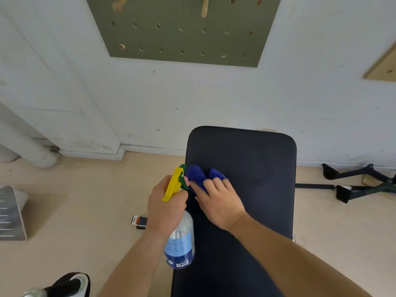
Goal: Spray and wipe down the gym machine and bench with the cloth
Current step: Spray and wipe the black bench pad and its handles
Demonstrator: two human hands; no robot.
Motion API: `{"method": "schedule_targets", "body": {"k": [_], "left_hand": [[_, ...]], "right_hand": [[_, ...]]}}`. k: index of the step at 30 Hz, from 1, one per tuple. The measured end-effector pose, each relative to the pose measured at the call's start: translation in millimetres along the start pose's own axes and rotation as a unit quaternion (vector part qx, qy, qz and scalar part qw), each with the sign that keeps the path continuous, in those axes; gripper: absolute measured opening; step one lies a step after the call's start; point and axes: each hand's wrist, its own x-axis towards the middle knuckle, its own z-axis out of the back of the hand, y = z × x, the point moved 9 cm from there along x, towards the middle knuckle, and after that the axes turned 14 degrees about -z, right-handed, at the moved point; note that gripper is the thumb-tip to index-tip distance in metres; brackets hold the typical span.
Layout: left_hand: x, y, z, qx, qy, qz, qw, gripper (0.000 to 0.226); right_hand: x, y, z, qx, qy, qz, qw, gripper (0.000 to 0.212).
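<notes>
Blue cloth (196,175) under right grip (217,203) on bench (252,151), bottle (180,243) in left grip (166,207)

Left hand (166,202): grips the neck of a clear spray bottle (180,243) with a blue label and a yellow-and-green trigger head, held over the left edge of the dark padded gym bench (246,151). Right hand (218,200): fingers laid on a bunched blue cloth (197,175), pressing it to the bench pad just beside the trigger head. Surroundings: green pegboard (182,35) on the white wall, black cable handles (360,183) on the floor at right, small orange-and-black packet (139,221) on the floor at left.
</notes>
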Motion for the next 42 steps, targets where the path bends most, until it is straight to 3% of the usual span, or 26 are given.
{"method": "schedule_targets", "body": {"k": [2, 4, 8, 11, 15, 18, 20, 22, 25, 27, 30, 33, 35, 37, 40, 42], "left_hand": [[1, -3, -1, -0.009, 0.001, 0.005, 1.0, 0.025], [3, -2, -2, -0.021, 0.001, 0.009, 1.0, 0.03], [2, -1, -14, -0.043, 0.013, 0.009, 0.999, 0.024], [1, 0, -19, -0.047, 0.01, 0.008, 0.999, 0.031], [-1, 0, -26, -0.052, 0.018, 0.018, 0.998, 0.034], [-7, -3, -41, -0.047, 0.039, 0.022, 0.998, 0.035], [-10, -12, -53, -0.046, 0.057, 0.013, 0.997, 0.034], [-12, -21, -65, -0.041, 0.07, 0.005, 0.997, 0.03], [-16, -24, -81, -0.026, 0.091, 0.001, 0.995, 0.03], [-22, -26, -92, -0.024, 0.108, -0.004, 0.994, 0.027], [-29, -26, -104, -0.022, 0.117, 0.009, 0.993, 0.028], [-33, -20, -113, -0.006, 0.111, 0.023, 0.993, 0.029], [-35, -24, -122, 0.006, 0.116, 0.017, 0.993, 0.029], [-36, -31, -130, 0.016, 0.116, 0.008, 0.993, 0.026], [-37, -34, -147, 0.033, 0.12, 0.002, 0.992, 0.014], [-39, -29, -154, 0.053, 0.11, 0.007, 0.993, 0.009]], "right_hand": [[6, 0, 1, -0.008, -0.011, 0.088, 0.996, 0.049], [43, -23, 9, -0.058, -0.046, 0.116, 0.991, 0.048], [122, -108, 46, -0.074, -0.115, -0.119, 0.984, 0.041], [102, -110, 39, -0.046, -0.132, -0.162, 0.977, 0.037], [-7, -88, 13, 0.009, -0.114, -0.111, 0.987, 0.036], [-78, -77, 12, -0.021, -0.067, 0.016, 0.997, 0.032], [-67, -98, 21, -0.057, -0.062, 0.082, 0.993, 0.032], [-23, -138, 35, -0.093, -0.101, 0.011, 0.991, 0.032], [20, -202, 57, -0.098, -0.158, -0.216, 0.958, 0.03], [6, -198, 50, -0.083, -0.163, -0.257, 0.949, 0.032], [-64, -154, 33, -0.038, -0.147, -0.217, 0.964, 0.031], [-150, -104, 12, -0.036, -0.058, -0.101, 0.993, 0.032], [-167, -109, 10, -0.055, -0.025, -0.06, 0.996, 0.036], [-146, -148, 26, -0.042, -0.059, -0.155, 0.985, 0.032], [-111, -217, 68, 0.012, -0.148, -0.362, 0.92, 0.033], [-90, -239, 84, 0.039, -0.156, -0.409, 0.898, 0.037]]}}
